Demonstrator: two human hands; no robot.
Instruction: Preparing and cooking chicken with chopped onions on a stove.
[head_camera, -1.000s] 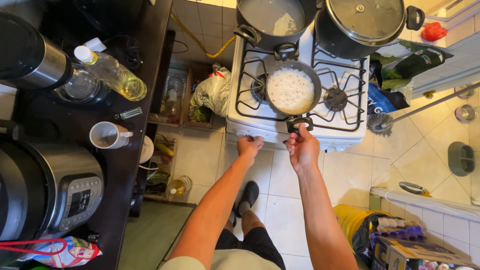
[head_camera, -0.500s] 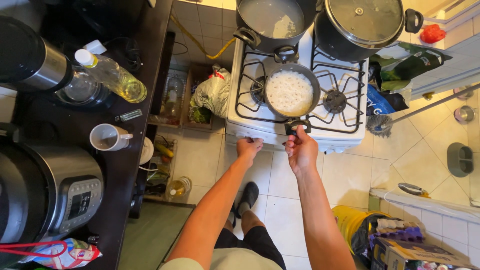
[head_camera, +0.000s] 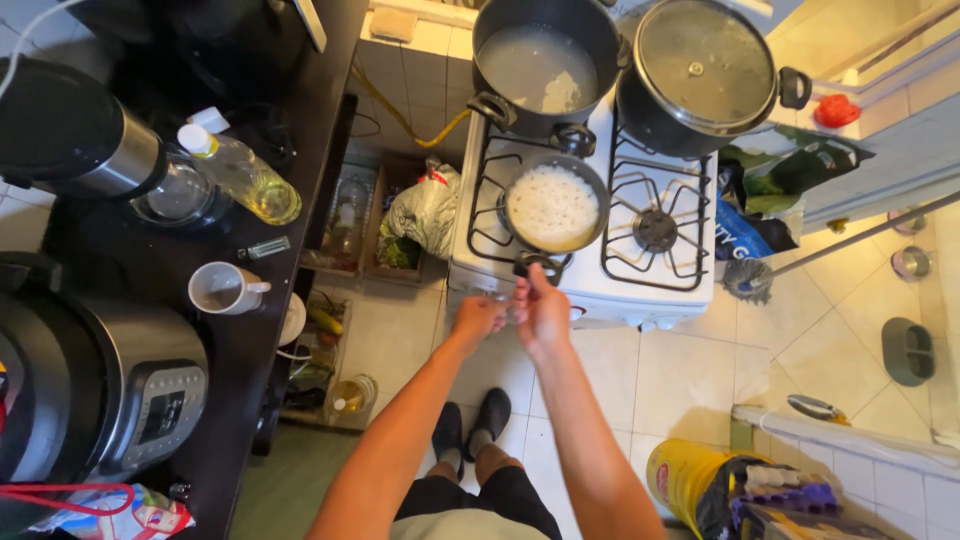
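both hands (head_camera: 515, 312) at white stove (head_camera: 640, 290) front; yellow sack (head_camera: 690, 475) bottom right.

White foam is filling a small dark pan (head_camera: 552, 208) on a white stove (head_camera: 640, 290); pale cream tiles are covering the floor (head_camera: 800, 350), beside a black desk (head_camera: 250, 340).

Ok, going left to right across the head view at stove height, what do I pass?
Oil bottle → plastic bag → small pan of white foam → empty burner → brush head → grey floor drain cover.
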